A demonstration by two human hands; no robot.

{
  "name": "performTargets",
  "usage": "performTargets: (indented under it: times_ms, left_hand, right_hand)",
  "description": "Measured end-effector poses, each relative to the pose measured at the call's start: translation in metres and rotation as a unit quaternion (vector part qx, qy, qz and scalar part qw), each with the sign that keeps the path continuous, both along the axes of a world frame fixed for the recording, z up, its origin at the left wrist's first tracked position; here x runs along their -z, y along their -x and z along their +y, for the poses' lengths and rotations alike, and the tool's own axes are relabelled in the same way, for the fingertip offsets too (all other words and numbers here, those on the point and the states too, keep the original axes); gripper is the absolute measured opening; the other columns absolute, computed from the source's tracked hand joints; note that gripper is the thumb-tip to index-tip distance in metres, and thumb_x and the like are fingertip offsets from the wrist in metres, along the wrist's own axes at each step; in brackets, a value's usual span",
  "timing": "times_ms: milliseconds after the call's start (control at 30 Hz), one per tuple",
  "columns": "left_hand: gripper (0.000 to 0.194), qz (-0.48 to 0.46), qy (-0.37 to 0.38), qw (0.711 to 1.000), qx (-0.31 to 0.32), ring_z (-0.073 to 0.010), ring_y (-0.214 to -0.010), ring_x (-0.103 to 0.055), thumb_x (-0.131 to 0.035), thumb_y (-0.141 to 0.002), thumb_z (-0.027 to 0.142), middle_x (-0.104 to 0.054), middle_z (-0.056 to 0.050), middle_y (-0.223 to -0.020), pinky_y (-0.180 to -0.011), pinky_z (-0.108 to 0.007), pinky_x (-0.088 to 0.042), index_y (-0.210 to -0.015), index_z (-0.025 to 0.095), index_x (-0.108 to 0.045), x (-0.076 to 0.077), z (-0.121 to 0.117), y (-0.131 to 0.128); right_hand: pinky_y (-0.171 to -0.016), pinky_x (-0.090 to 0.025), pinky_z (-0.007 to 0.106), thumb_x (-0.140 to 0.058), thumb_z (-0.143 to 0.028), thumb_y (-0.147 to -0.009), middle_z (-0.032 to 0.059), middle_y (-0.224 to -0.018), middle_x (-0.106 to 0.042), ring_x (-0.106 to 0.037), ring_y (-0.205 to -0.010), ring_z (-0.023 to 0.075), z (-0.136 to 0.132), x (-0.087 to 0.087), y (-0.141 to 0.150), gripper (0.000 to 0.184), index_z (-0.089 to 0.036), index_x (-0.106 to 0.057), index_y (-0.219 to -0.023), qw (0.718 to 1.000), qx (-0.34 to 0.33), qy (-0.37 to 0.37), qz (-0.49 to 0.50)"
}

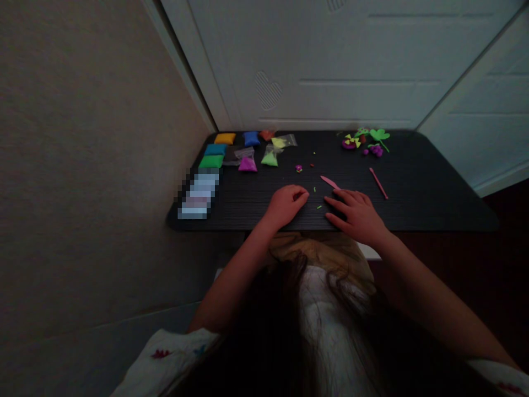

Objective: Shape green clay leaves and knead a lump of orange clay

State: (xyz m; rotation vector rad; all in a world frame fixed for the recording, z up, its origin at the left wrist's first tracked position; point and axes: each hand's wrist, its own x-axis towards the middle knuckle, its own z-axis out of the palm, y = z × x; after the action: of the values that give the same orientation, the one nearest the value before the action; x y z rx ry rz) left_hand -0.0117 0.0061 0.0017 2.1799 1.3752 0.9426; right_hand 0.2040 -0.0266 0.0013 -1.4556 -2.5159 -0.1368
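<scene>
Knife [329,182] lies at my right fingers [341,206], contact unclear, probably for easy reach; they spread, gripping nothing visible. Left fingers [300,203] curl nearly together, any hold unclear. Green strips [319,207] between, on worktop [433,193].

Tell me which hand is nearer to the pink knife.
Right. The right hand is at the near end of the pink knife; whether they touch is unclear. The left hand is off to the knife's left, clearly apart from it.
</scene>
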Motion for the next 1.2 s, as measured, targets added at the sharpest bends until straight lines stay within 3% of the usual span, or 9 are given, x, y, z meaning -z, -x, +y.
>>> performTargets:
  times_ms: [367,567,733,1200]
  left_hand:
    - [0.025,0.007,0.001,1.000,0.004,-0.0138,-0.078,-0.057,-0.042,-0.084,0.031,-0.065,-0.002,-0.084,-0.071,-0.025,-0.043,-0.081,0.017,-0.063,0.0004,0.0001,0.0000]
    - [0.024,0.003,0.003,1.000,0.000,-0.0136,-0.077,-0.057,-0.044,-0.084,0.031,-0.065,-0.002,-0.083,-0.070,-0.025,-0.043,-0.082,0.018,-0.063,0.0000,0.0001,0.0005]
    - [0.025,0.005,0.003,1.000,0.003,-0.0139,-0.078,-0.057,-0.043,-0.084,0.032,-0.065,-0.002,-0.083,-0.070,-0.025,-0.043,-0.083,0.018,-0.063,0.0009,0.0004,0.0002]
    - [0.023,-0.002,0.005,1.000,-0.004,-0.0137,-0.077,-0.058,-0.044,-0.083,0.031,-0.066,-0.002,-0.085,-0.070,-0.025,-0.043,-0.083,0.018,-0.064,-0.0012,-0.0006,0.0000]
  right_hand:
    - [-0.099,-0.025,0.044,-0.036,-0.049,-0.085,0.0082,-0.133,-0.043,-0.036,-0.121,0.0254,0.0013,0.0011,-0.0001,0.049,-0.023,-0.048,-0.125,1.000,0.009,-0.006,-0.006]
    - [-0.099,-0.024,0.045,-0.035,-0.048,-0.086,0.0053,-0.136,-0.041,-0.035,-0.123,0.0243,0.0007,0.0002,-0.0005,0.042,-0.031,-0.050,-0.122,1.000,-0.008,-0.004,-0.011]
    - [-0.100,-0.023,0.045,-0.034,-0.049,-0.086,0.0073,-0.136,-0.041,-0.035,-0.122,0.0253,0.0006,0.0010,-0.0001,0.048,-0.025,-0.047,-0.126,1.000,0.006,-0.006,-0.018]
    - [-0.099,-0.023,0.047,-0.033,-0.050,-0.086,0.0086,-0.137,-0.039,-0.034,-0.123,0.0261,0.0002,-0.0006,0.0007,0.049,-0.024,-0.047,-0.126,1.000,-0.004,-0.005,-0.025]
